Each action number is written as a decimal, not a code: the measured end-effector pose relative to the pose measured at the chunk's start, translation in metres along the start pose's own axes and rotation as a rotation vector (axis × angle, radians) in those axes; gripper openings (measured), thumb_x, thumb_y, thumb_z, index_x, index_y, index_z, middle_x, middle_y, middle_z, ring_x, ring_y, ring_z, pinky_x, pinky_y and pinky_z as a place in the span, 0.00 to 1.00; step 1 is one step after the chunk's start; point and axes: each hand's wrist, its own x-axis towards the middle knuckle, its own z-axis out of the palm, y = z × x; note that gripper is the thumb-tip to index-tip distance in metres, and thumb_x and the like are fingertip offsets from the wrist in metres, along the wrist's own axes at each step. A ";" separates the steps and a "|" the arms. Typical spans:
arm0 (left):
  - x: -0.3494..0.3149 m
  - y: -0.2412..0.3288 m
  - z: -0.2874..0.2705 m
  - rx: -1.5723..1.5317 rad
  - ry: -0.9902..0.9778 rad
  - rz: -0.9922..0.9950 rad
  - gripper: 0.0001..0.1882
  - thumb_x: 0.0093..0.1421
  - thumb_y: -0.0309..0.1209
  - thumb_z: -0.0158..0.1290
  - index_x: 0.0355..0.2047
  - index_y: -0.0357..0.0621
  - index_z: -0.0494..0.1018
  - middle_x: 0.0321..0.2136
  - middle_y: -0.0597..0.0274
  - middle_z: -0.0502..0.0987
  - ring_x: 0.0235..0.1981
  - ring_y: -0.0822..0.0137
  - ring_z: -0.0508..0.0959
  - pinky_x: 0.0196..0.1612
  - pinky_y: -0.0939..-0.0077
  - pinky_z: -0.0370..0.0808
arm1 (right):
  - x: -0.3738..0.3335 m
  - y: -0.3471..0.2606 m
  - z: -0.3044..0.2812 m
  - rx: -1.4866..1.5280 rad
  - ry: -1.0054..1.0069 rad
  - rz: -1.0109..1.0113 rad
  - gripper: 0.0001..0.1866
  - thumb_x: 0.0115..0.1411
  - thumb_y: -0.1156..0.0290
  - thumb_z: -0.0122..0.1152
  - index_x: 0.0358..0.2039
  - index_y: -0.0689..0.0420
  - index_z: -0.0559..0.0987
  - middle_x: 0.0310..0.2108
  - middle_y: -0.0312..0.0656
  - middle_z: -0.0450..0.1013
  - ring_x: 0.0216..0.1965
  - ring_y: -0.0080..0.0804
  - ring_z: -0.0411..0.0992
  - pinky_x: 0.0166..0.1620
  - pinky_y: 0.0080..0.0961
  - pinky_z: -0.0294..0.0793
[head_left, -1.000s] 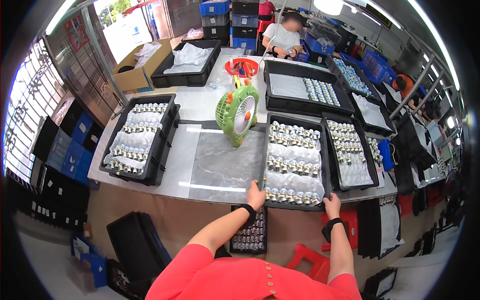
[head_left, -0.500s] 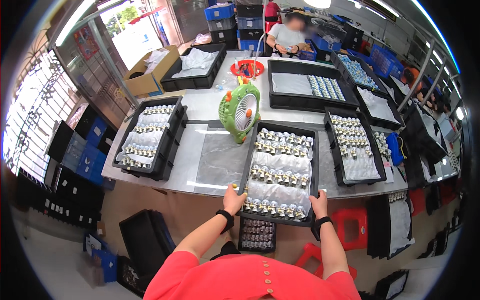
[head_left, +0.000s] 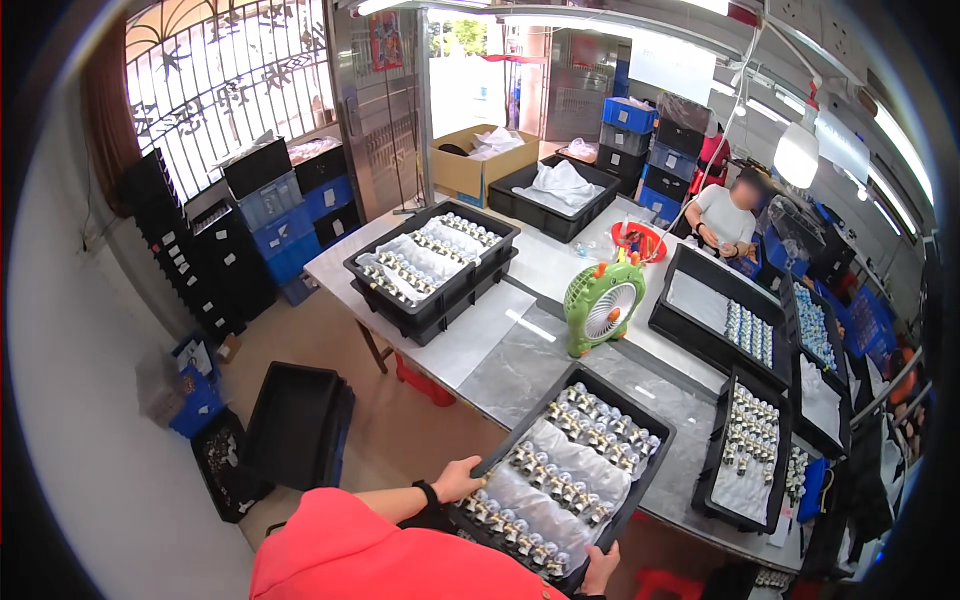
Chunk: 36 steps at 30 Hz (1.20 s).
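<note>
A black plastic tray [head_left: 642, 411] is between my hands, tilted across the near table edge. My left hand [head_left: 458, 481] is closed on its left side wall. My right hand [head_left: 600, 570] grips the near right corner, fingers partly hidden. Inside lie rows of small silver, white and gold figurines [head_left: 562, 482], separated by strips of white wrapping sheet [head_left: 590, 462]. The far part of the tray is over the table; its near part sticks out past the edge.
On the table [head_left: 490, 330] are stacked figurine trays [head_left: 430, 330] at left, a green fan [head_left: 603, 310], a red basket [head_left: 655, 248], and more trays [head_left: 715, 490] at right. Empty black crates [head_left: 295, 425] stand on the floor. A person [head_left: 725, 215] sits across the table.
My view has swung to the left, bringing the window and wall into sight. The tray, still in both hands, has turned relative to the table.
</note>
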 end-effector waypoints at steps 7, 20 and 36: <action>-0.063 0.001 -0.069 0.016 0.320 0.025 0.14 0.48 0.31 0.56 0.33 0.38 0.69 0.25 0.48 0.74 0.26 0.58 0.75 0.33 0.67 0.70 | 0.000 -0.051 0.080 0.086 -0.256 0.058 0.18 0.42 0.81 0.56 0.38 0.63 0.74 0.29 0.31 0.72 0.28 0.19 0.68 0.33 0.16 0.68; 0.009 0.043 -0.325 0.012 0.452 0.121 0.12 0.46 0.28 0.55 0.31 0.36 0.71 0.23 0.59 0.72 0.26 0.72 0.70 0.32 0.74 0.68 | 0.058 -0.169 0.331 0.175 -0.634 -0.025 0.13 0.49 0.78 0.60 0.37 0.59 0.73 0.29 0.30 0.71 0.27 0.15 0.66 0.31 0.13 0.65; 0.288 -0.062 -0.552 0.045 0.195 0.078 0.17 0.46 0.26 0.56 0.38 0.34 0.74 0.29 0.62 0.77 0.30 0.73 0.74 0.37 0.77 0.70 | 0.170 -0.146 0.594 0.112 -0.583 -0.071 0.18 0.54 0.74 0.60 0.44 0.63 0.70 0.38 0.38 0.73 0.36 0.20 0.70 0.41 0.20 0.70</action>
